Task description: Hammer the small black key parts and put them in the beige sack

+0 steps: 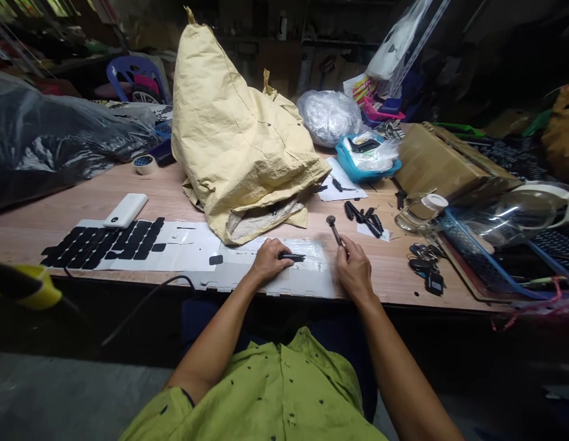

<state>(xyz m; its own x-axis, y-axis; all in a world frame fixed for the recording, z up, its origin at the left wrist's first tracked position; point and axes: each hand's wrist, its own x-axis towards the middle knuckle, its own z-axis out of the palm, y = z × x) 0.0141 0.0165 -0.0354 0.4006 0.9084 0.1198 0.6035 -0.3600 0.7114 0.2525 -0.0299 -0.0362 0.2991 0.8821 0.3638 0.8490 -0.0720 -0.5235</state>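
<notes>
My left hand point(267, 261) rests on a clear plastic sheet point(307, 248) at the table's front edge, fingers closed on a long black key-like strip point(293, 256) that points right. My right hand point(353, 269) is closed round the handle of a thin tool point(334, 228) with a round dark head, which points up and away from me. The two hands are about a hand's width apart. A white backing sheet point(187, 242) with several black keycaps point(105, 244) in rows lies to the left of my left hand.
A big yellow sack point(233, 135) stands behind my hands. A white power bank point(126, 210), a tape roll point(144, 163), a blue tray point(369, 160), a cardboard box point(440, 162), loose black parts point(364, 214), keys point(424, 269) and a dark plastic bag point(49, 141) surround them.
</notes>
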